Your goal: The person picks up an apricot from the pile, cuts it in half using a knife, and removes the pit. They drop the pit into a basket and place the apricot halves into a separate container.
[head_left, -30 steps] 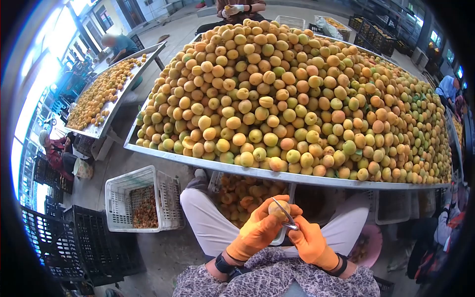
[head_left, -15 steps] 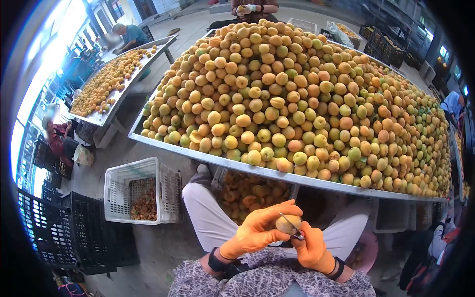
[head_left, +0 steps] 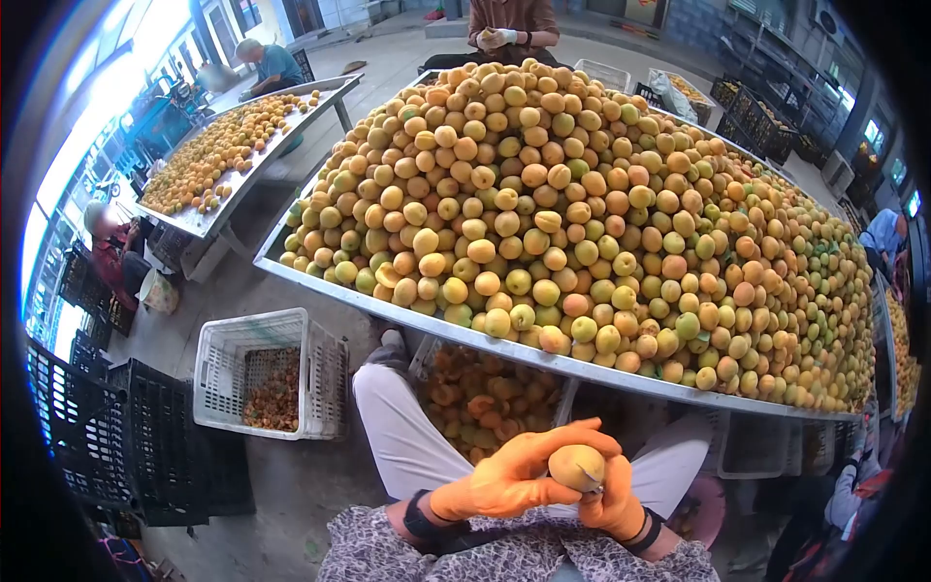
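In front of my lap, my left hand (head_left: 504, 477), in an orange glove, grips a yellow apricot (head_left: 576, 468) between thumb and fingers. Close against its right side is my right hand (head_left: 617, 502), also gloved in orange, with its fingers closed around a small knife (head_left: 589, 494). Only a bit of the knife shows at the fruit's lower edge; the handle is hidden in the glove. Just beyond the hands, between my knees, a crate contains split apricot halves (head_left: 475, 383). Above it rises a large heap of apricots (head_left: 572, 233) on a metal-edged table (head_left: 407, 318).
A white plastic crate (head_left: 328, 388) with brownish scraps stands left of my leg, beside black crates (head_left: 160, 446). A second table (head_left: 254, 155) bears more apricots. Co-workers sit across the heap (head_left: 512, 24) and at the left (head_left: 276, 68). A pink basin (head_left: 706, 509) is by my right knee.
The apricot has turned in my hands, and the blade that lay across it is now mostly out of sight. Both hands moved slightly right and down as the view shifted.
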Motion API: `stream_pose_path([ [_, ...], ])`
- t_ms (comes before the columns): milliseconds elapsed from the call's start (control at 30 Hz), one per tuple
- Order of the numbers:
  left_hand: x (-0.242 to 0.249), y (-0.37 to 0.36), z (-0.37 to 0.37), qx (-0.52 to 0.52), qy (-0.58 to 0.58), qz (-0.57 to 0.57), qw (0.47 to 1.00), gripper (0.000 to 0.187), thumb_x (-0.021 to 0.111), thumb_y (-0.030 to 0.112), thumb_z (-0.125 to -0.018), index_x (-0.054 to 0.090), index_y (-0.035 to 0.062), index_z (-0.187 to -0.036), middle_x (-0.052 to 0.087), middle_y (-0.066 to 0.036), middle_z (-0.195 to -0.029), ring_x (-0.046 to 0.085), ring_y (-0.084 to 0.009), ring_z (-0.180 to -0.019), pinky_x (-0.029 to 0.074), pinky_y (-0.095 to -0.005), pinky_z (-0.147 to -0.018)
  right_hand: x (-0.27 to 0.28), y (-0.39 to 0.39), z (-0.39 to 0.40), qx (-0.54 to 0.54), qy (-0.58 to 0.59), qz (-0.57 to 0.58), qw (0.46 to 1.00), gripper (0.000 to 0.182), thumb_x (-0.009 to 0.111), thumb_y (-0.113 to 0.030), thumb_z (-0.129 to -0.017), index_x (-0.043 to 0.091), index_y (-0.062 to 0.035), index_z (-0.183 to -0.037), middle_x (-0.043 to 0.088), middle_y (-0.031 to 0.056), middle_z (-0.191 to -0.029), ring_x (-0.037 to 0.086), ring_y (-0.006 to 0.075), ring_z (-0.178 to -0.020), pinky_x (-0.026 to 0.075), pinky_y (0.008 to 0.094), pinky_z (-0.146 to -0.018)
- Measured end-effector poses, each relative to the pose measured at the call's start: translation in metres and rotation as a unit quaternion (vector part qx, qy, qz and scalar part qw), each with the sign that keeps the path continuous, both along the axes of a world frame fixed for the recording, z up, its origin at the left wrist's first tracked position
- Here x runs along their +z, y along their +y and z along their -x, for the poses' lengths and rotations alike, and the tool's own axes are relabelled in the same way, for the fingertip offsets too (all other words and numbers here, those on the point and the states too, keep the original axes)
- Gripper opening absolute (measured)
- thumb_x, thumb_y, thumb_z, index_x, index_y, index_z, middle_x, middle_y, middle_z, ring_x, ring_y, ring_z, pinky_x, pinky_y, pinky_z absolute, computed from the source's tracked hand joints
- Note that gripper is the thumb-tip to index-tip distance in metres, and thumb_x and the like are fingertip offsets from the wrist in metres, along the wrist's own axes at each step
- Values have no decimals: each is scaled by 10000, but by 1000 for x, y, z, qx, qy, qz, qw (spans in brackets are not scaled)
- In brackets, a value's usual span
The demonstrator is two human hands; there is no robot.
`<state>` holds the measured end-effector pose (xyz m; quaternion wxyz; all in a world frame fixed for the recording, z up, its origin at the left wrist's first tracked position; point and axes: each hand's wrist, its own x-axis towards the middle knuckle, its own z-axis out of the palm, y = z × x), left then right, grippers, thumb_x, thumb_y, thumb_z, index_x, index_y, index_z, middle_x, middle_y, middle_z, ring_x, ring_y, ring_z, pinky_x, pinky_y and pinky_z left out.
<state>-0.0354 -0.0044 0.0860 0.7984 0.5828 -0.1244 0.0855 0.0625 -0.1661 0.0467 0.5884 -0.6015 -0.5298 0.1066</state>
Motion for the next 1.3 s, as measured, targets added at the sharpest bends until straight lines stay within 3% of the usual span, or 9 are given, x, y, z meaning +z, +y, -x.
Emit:
stream_pose_path([
  [100,14,21,-2,48,-17,-202,978,567,770,265,-781,545,-7,-1225,645,-139,-1100,596,-329,-1099,211,-498,-1161,1,-10,-15,34,-33,67,997,242,570,-272,-913,577,-33,-950,612,157,-766,620,361,-643,498,381,-575],
  [300,25,36,-1,96,32,-453,886,598,828,152,-687,559,-3,-1198,617,-108,-991,595,-331,-1045,447,-442,-971,0,-8,-19,46,-23,178,983,250,597,-284,-904,549,-39,-889,555,153,-647,568,368,-537,456,372,-487],
  [367,20,22,0,13,127,35,991,630,843,242,-704,568,-1,-1216,575,-70,-1031,584,-227,-1015,454,-364,-928,-5,-7,-11,26,-6,107,994,253,594,-279,-903,551,-30,-882,566,155,-659,577,370,-561,466,377,-507],
  [500,1,-13,-2,25,58,194,979,555,714,314,-874,501,5,-1283,546,-55,-1176,536,-142,-1064,432,-272,-914,2,5,-1,3,41,46,998,243,591,-260,-899,565,-23,-855,568,142,-669,574,360,-564,454,391,-509],
  [833,14,21,7,119,67,-339,931,507,798,237,-755,551,58,-1160,604,-92,-1038,594,-213,-932,461,-344,-829,12,-3,-13,49,-12,150,987,289,581,-296,-929,540,-28,-828,542,144,-613,535,355,-498,426,376,-471],
  [967,6,20,10,73,84,-235,966,523,826,192,-705,582,54,-1147,596,-82,-1042,605,-196,-901,473,-322,-811,1,4,-7,64,-19,117,991,312,579,-322,-931,545,-25,-844,536,141,-613,535,350,-499,425,372,-473],
  [1033,2,0,12,37,133,177,974,521,806,184,-732,583,32,-1178,580,-54,-1073,595,-161,-923,466,-304,-849,-6,12,2,28,14,33,999,343,574,-351,-935,548,-20,-851,538,134,-614,536,345,-498,425,365,-474],
  [1100,0,-6,14,64,124,201,970,501,779,170,-759,578,8,-1189,553,-30,-1066,578,-135,-926,460,-281,-859,-5,16,4,22,34,24,999,366,570,-376,-936,552,-19,-861,547,132,-624,545,330,-504,431,361,-485],
  [1300,14,16,27,212,136,-241,937,451,813,139,-675,638,65,-1084,524,-68,-941,563,-192,-872,474,-312,-773,-13,2,-10,104,-4,153,983,316,611,-325,-918,582,-12,-946,597,153,-710,591,297,-601,462,369,-559],
])
